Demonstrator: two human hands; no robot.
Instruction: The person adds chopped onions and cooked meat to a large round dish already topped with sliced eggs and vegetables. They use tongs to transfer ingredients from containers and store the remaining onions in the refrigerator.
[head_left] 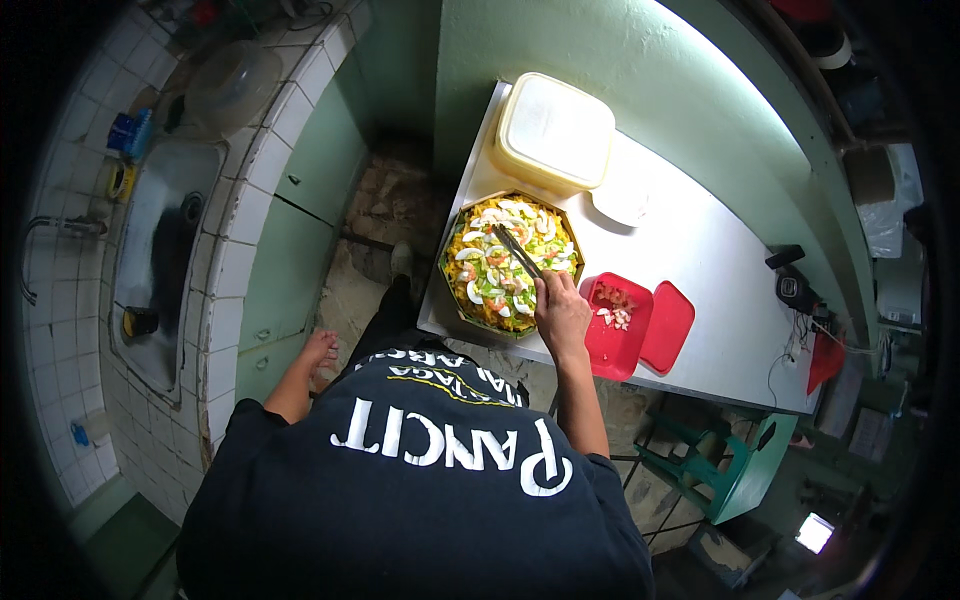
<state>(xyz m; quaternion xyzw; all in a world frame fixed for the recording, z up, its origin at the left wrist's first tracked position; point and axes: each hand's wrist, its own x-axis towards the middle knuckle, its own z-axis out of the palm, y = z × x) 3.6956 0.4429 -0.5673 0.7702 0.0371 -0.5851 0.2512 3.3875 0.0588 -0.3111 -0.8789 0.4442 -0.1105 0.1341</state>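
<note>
My right hand [562, 308] grips a pair of dark tongs [518, 250] over the near right part of a food platter. The tongs' tips reach down to the toppings near the middle. The platter is an eight-sided tray [449, 282] filled with yellow noodles, topped with egg slices [476, 292], shrimp and chopped greens. Just right of my right hand, a red plastic container [610, 358] holds shrimp [614, 296] and pale chopped pieces [616, 318]. My left hand [320, 348] hangs low beside my body, away from the table, its fingers loosely curled with nothing seen in them.
Behind the tray stands a lidded cream tub [555, 130], with a white dish [622, 203] beside it. A red lid [668, 330] lies on the white table [720, 300]. To the left is a tiled counter with a sink [165, 260]. A green stool [700, 465] stands at lower right.
</note>
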